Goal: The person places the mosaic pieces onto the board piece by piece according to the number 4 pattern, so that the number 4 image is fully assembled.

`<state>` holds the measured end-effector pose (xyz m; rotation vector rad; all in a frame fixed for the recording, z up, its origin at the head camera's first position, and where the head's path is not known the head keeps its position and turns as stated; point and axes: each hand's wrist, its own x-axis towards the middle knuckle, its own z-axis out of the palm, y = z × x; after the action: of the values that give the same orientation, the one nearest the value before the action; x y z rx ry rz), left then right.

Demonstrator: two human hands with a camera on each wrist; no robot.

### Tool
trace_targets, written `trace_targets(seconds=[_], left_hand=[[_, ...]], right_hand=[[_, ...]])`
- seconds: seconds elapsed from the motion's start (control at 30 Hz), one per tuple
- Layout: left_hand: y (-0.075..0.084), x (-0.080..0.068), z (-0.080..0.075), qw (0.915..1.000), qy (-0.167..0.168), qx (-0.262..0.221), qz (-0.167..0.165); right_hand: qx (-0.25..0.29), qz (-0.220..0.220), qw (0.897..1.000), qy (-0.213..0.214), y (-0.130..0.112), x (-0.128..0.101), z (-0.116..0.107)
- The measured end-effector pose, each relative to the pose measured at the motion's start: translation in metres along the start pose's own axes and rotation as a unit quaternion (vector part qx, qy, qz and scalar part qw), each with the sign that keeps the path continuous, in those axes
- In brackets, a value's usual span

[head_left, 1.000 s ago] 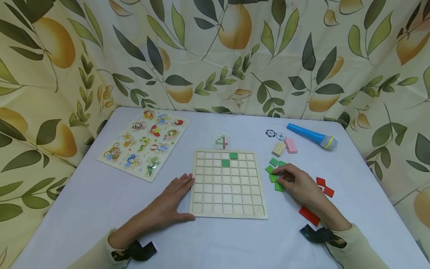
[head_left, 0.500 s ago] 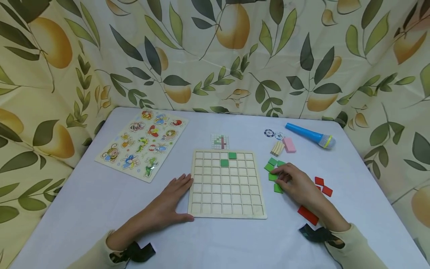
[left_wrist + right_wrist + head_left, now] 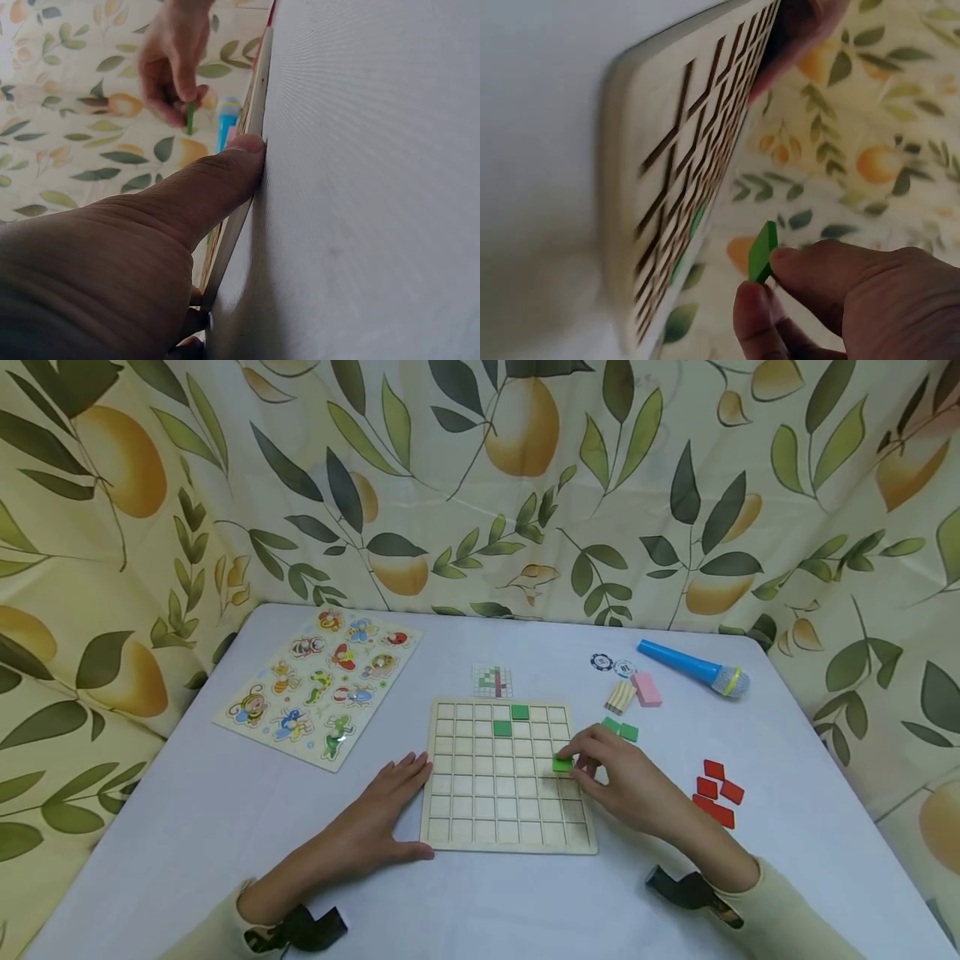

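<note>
Seen pinching a green square tile (image 3: pixel 562 764) between thumb and fingers of the right hand (image 3: pixel 618 785), clear above the 3 o'clock side of the wooden grid board (image 3: pixel 507 807). Half a second earlier, placed with that hand among loose tiles off the board; since then moved inward, leaving two loose green tiles (image 3: pixel 628 732) visible just past 2 o'clock, with the ground beneath the hand hidden. Now showing more of the red tiles (image 3: pixel 707 787), farther out at 3 o'clock, formerly partly covered by the wrist. Unchanged in the left hand (image 3: pixel 371 818), at 8 to 9 o'clock, with fingers straight against the board's edge and thumb spread apart. Unchanged likewise in the inlaid green tiles (image 3: pixel 520 712), set diagonally near 12 o'clock, and, on the tabletop (image 3: pixel 510 910), in the printed grid card (image 3: pixel 492 681) just beyond and the blue microphone (image 3: pixel 686 666) at 2 o'clock.
</note>
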<state>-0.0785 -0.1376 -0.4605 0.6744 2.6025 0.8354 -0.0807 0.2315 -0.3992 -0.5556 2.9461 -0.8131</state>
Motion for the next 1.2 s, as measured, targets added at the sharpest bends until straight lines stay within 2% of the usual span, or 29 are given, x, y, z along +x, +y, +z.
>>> trace_targets(seconds=[0.23,0.5,0.9,1.2], left_hand=[[0.001,0.0,0.0,1.0,0.0,-0.005,0.003],[-0.002,0.0,-0.001,0.9998,-0.006,-0.007,0.015],[-0.003,0.001,-0.001,0.9998,-0.007,-0.001,0.018],[-0.004,0.0,-0.001,0.9999,-0.007,0.0,0.015]], right_hand=[[-0.014,-0.067,0.997,-0.026,-0.025,0.039,0.016],[-0.009,-0.098,0.993,-0.067,-0.035,0.079,0.04],[-0.019,-0.081,0.992,-0.1,-0.041,0.098,0.052],[-0.032,-0.083,0.991,-0.099,-0.041,0.103,0.052]])
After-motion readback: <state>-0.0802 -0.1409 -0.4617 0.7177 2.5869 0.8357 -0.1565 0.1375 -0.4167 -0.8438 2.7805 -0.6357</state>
